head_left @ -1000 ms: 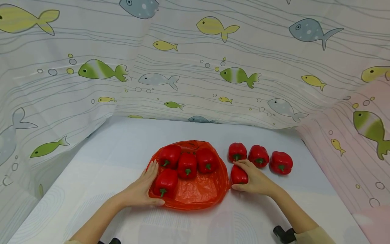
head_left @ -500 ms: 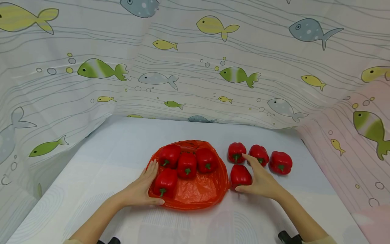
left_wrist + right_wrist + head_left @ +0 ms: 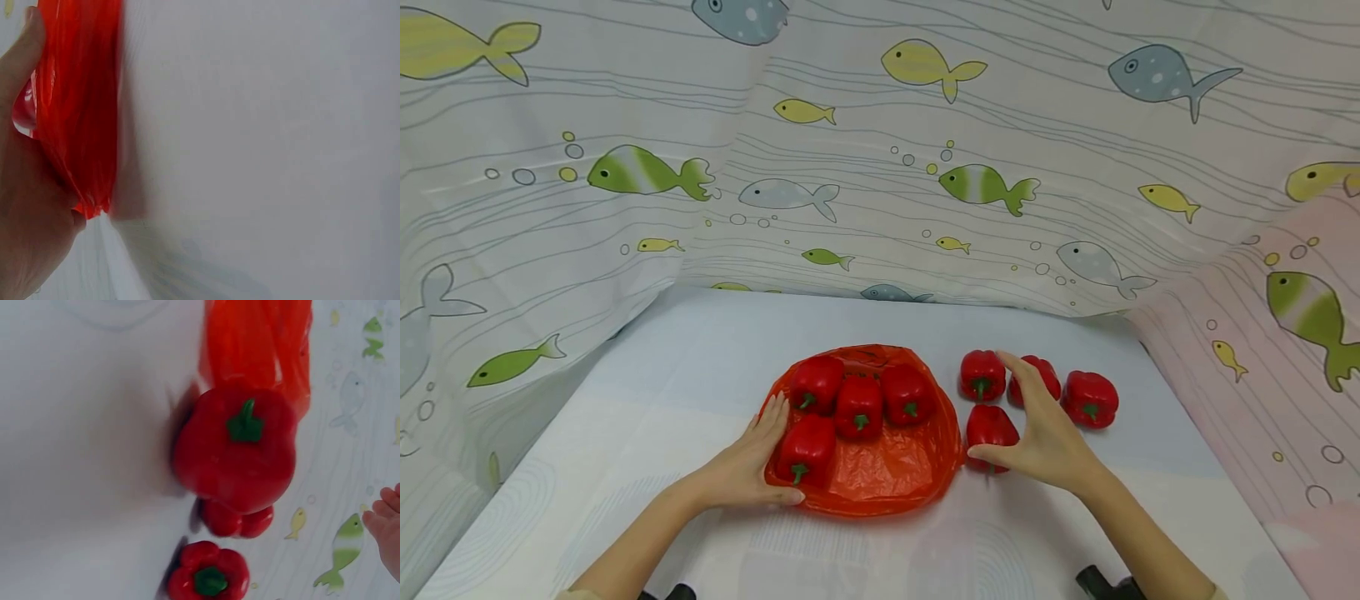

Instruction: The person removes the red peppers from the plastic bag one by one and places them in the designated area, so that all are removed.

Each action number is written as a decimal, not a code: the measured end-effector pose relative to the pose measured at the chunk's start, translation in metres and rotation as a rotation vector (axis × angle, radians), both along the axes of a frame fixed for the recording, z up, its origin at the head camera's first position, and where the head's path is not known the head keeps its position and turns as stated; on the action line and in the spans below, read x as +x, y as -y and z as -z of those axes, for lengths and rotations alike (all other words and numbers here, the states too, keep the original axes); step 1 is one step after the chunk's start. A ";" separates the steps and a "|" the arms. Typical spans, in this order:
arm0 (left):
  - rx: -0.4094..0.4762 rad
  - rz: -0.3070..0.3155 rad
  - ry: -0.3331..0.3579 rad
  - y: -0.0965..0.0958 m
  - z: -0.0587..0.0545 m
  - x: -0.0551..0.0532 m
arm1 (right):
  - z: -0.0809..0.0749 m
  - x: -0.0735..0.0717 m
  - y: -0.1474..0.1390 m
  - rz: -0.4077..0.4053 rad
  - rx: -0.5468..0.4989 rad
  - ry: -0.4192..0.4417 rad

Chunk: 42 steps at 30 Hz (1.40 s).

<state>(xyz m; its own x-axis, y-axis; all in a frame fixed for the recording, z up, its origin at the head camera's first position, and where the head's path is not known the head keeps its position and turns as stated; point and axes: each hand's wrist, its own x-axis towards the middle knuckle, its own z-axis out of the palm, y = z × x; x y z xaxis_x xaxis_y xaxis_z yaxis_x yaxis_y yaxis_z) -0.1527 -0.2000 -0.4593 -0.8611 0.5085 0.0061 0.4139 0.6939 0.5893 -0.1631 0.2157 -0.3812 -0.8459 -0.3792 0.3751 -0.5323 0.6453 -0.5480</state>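
A red plastic bag, its mouth spread wide, holds several red bell peppers with green stems. My left hand rests along the bag's left side, fingers straight and thumb at the front rim. In the left wrist view, that hand lies against the bag's side. Just right of the bag stands another red bell pepper. Around its right side my right hand is spread, thumb in front of it and fingers raised. The right wrist view shows fingers apart from that pepper.
Behind the single pepper stand three more red bell peppers in a row: left, middle, partly behind my right hand, and right. A fish-patterned cloth walls the back and sides of the white tabletop.
My right hand has released the pepper beside the bag; its fingers have spread and lifted off. That pepper now stands uncovered on the table. The left hand has kept its place.
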 end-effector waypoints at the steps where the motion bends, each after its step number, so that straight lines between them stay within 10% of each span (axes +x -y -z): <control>1: 0.001 0.002 -0.002 0.000 0.000 0.000 | -0.003 0.001 0.003 -0.005 0.001 -0.010; 13: 0.004 0.007 -0.016 -0.001 -0.001 0.001 | -0.021 0.009 0.028 -0.054 0.001 -0.130; 42: 0.002 0.016 -0.039 0.001 -0.002 0.001 | -0.035 0.007 0.088 -0.200 -0.054 -0.056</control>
